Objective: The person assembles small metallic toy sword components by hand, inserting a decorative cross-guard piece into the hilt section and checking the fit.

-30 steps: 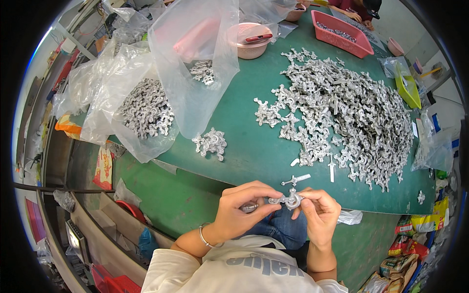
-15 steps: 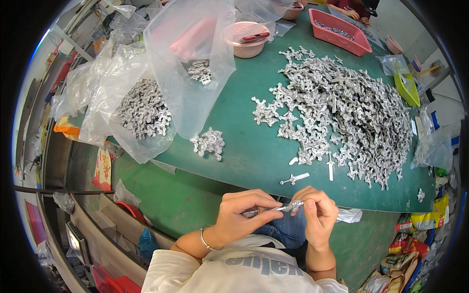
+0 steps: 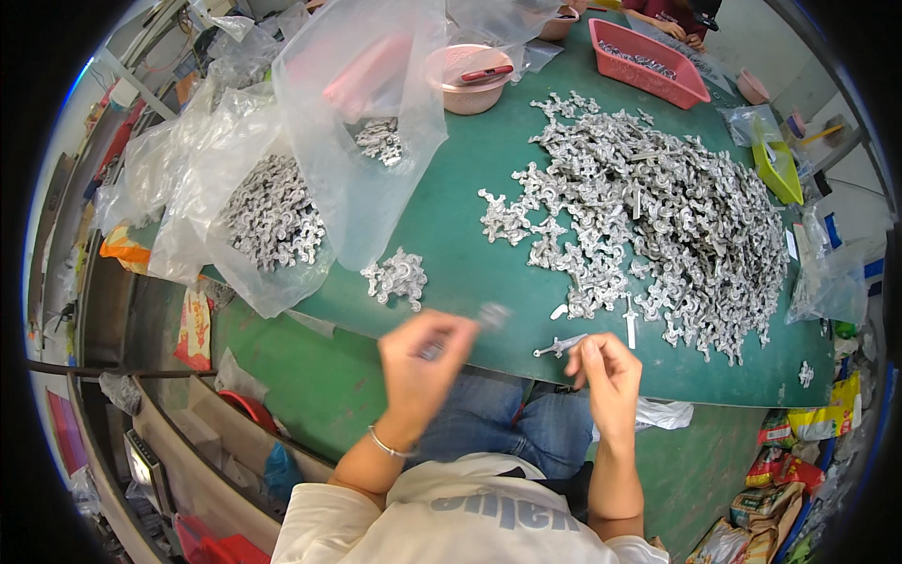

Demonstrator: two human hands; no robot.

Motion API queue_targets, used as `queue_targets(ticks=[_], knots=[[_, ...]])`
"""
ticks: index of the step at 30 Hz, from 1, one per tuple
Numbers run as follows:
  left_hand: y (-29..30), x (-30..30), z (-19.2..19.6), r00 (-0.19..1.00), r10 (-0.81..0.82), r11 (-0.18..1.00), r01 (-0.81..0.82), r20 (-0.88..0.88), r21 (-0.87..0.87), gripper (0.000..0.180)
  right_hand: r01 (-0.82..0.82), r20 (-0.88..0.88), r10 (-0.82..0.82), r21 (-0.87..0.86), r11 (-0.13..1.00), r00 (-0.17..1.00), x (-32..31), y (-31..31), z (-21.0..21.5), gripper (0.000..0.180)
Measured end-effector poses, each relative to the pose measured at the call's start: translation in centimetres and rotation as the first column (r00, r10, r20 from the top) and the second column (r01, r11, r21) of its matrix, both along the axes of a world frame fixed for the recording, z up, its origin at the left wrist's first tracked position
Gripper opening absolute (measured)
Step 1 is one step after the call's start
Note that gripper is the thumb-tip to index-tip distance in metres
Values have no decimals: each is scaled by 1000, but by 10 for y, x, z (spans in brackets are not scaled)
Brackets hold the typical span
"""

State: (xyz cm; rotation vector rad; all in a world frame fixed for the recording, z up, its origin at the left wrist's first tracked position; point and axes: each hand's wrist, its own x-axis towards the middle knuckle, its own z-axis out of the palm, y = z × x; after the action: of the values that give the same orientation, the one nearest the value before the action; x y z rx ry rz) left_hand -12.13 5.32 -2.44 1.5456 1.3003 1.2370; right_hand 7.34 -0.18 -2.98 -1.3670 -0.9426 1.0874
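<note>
My left hand (image 3: 426,365) is closed and smeared by motion over the table's near edge. A small grey thing (image 3: 432,350) shows between its fingers; its kind is unclear. Just past its fingertips is a blurred silvery metal piece (image 3: 493,315), and I cannot tell if it is held or loose in the air. My right hand (image 3: 611,367) hovers at the edge with bent, slightly parted fingers and nothing visible in them. Its fingertips are beside a small sword-shaped metal piece (image 3: 559,345) on the table. Another sword-shaped piece (image 3: 630,321) lies farther right.
A large heap of silvery metal castings (image 3: 676,216) covers the right of the green table (image 3: 451,235). A small pile (image 3: 395,279) lies left, by plastic bags (image 3: 362,207) of castings. Farther back are a pink bowl (image 3: 470,97), a pink tray (image 3: 648,80) and another person's hands (image 3: 684,36).
My hands have come apart from the metal piece between them. The left has swung up and left toward the small pile; the right has risen slightly toward the sword-shaped piece.
</note>
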Motion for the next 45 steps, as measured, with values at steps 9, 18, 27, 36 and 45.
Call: queue_targets(ticks=[9,18,27,36,45], knots=[[54,-43,-43,826,455,878,-355,-332,321,15,132,867,-264,229,964,423,34,38,-39,33],[44,-34,-30,819,419,907,-364,-393,211,23,226,632,-284,173,959,721,55,29,-58,26],[0,14,-9,974,-128,986,146,-186,84,30,308,-167,-281,164,937,945,30,7,-26,22],[-21,48,2,924,-379,922,372,49,109,29,119,-116,-91,261,958,989,2,-16,7,24],[-22,44,6,911,-389,921,388,138,36,24,40,-87,-16,283,958,996,5,-20,14,23]])
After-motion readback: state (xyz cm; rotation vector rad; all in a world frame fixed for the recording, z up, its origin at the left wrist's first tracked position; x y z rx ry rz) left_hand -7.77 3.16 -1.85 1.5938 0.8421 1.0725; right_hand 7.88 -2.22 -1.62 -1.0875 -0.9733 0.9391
